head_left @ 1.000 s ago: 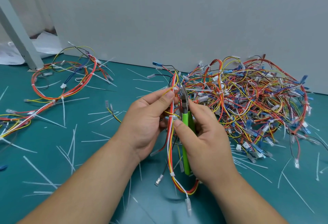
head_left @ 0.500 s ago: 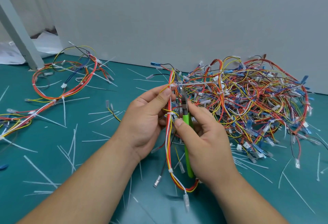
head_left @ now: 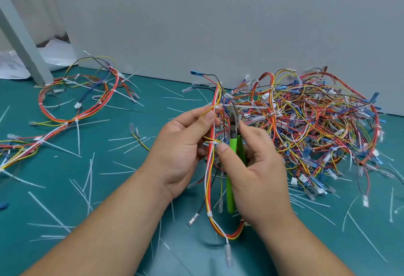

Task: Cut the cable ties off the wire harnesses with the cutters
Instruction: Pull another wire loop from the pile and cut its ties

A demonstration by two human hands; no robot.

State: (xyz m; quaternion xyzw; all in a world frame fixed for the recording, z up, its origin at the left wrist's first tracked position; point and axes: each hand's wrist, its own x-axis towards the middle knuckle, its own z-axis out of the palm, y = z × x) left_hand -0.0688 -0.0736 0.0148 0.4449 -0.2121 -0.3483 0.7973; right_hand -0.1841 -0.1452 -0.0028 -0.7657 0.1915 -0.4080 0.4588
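The left hand (head_left: 181,144) pinches a wire harness (head_left: 209,166) hanging up and down over the desk (head_left: 113,188). The right hand (head_left: 255,170) has its grip closed round the green cutters (head_left: 233,142), upright, tips pointing up beside a cable tie (head_left: 251,107). A wire pile (head_left: 317,127) lies right

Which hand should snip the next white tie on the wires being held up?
The right hand: it grips the green cutters, tips up beside the cable tie. The left hand pinches the wire harness, holding it steady.
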